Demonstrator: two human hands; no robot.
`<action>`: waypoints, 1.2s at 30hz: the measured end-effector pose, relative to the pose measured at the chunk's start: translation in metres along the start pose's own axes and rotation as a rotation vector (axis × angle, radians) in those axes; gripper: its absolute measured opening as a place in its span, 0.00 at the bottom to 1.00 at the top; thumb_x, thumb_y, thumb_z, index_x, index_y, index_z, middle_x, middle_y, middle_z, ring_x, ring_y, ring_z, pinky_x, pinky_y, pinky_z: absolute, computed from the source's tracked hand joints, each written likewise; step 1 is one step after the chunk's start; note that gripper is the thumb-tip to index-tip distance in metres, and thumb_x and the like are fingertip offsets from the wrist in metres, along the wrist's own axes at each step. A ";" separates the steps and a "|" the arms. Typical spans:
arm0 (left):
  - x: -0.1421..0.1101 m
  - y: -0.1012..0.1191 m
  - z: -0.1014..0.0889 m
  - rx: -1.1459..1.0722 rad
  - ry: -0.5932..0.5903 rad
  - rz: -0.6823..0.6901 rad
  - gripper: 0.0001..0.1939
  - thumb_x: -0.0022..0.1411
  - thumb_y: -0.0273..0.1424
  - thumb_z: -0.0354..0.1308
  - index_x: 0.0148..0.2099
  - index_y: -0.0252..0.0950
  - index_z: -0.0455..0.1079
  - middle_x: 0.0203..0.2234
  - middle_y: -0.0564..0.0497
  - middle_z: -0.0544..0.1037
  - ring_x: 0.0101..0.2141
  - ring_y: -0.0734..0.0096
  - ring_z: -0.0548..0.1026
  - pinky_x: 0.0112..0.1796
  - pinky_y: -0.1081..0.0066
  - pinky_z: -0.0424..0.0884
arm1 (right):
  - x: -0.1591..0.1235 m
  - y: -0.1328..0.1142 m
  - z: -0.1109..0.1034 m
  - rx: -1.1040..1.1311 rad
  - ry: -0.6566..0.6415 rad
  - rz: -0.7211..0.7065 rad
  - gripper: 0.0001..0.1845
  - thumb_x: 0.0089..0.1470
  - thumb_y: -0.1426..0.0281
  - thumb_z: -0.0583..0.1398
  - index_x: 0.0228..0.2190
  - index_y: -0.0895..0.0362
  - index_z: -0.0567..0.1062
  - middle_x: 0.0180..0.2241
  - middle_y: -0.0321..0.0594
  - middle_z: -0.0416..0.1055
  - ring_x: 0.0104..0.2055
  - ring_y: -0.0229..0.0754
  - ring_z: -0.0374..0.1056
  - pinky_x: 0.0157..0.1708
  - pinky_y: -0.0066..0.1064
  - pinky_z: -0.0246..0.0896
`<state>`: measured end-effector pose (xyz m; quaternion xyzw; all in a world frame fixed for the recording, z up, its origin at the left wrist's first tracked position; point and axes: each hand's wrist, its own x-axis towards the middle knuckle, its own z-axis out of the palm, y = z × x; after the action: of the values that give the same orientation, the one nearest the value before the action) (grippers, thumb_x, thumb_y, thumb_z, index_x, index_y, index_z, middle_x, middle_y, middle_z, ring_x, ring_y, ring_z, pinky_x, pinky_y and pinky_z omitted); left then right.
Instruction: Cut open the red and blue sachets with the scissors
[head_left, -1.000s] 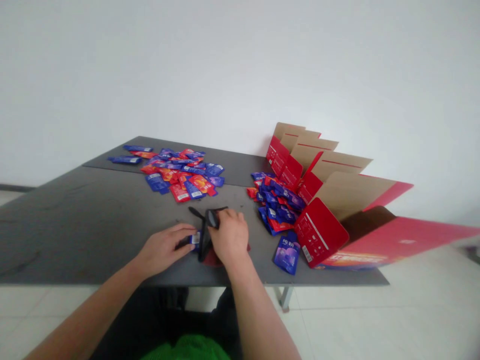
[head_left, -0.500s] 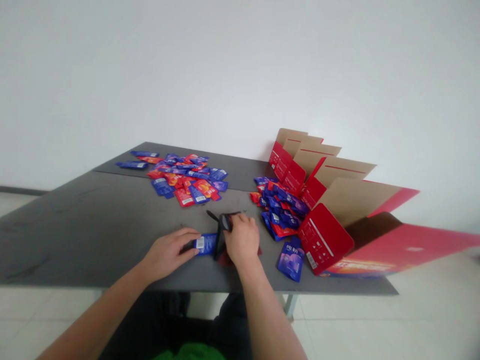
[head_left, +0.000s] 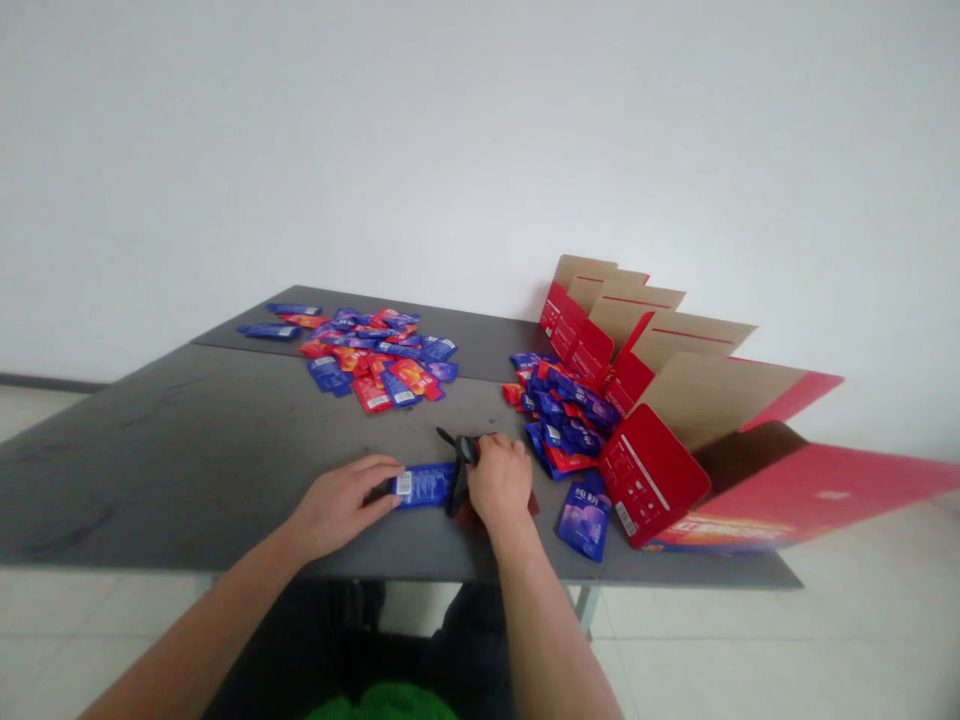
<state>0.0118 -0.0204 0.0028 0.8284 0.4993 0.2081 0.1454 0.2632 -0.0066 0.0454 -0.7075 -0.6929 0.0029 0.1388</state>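
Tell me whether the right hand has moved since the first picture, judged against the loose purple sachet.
Yes: the right hand has shifted rightward, closer to the purple sachet lying on the table.

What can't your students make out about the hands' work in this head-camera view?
In the head view:
The black tool: the right hand covers most of it, so its kind is unclear.
The red piece: mostly under that hand.
The blue sachet's print, by the left hand: too small to read.
The red carton's inside: hidden by flaps and shadow.
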 end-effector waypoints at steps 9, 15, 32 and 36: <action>0.001 -0.002 0.002 0.114 -0.062 -0.073 0.10 0.65 0.33 0.55 0.43 0.42 0.79 0.42 0.49 0.82 0.43 0.59 0.80 0.43 0.66 0.75 | -0.022 -0.067 0.019 0.143 -0.012 -0.223 0.10 0.67 0.64 0.56 0.41 0.52 0.78 0.45 0.45 0.75 0.48 0.50 0.66 0.43 0.39 0.59; 0.000 -0.005 0.002 0.026 -0.008 -0.013 0.20 0.69 0.44 0.56 0.58 0.46 0.76 0.58 0.51 0.78 0.53 0.61 0.78 0.54 0.67 0.73 | -0.017 0.018 0.011 0.010 0.018 0.038 0.07 0.64 0.67 0.60 0.41 0.53 0.78 0.46 0.45 0.75 0.48 0.51 0.66 0.43 0.39 0.58; 0.030 0.019 -0.037 0.219 -0.453 0.125 0.29 0.64 0.44 0.60 0.64 0.39 0.69 0.60 0.43 0.70 0.54 0.54 0.77 0.54 0.64 0.72 | -0.068 0.039 0.011 0.219 0.153 0.083 0.14 0.58 0.75 0.60 0.46 0.52 0.76 0.47 0.43 0.75 0.47 0.51 0.65 0.45 0.38 0.58; 0.048 0.041 -0.028 0.319 -0.456 0.112 0.27 0.61 0.44 0.61 0.58 0.36 0.73 0.53 0.42 0.73 0.46 0.52 0.79 0.48 0.61 0.75 | -0.070 0.039 0.012 0.242 0.165 0.089 0.13 0.58 0.75 0.61 0.45 0.52 0.76 0.48 0.42 0.75 0.47 0.51 0.65 0.45 0.39 0.59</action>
<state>0.0501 0.0045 0.0550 0.8925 0.4337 -0.0572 0.1099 0.2966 -0.0729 0.0131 -0.7136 -0.6416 0.0346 0.2792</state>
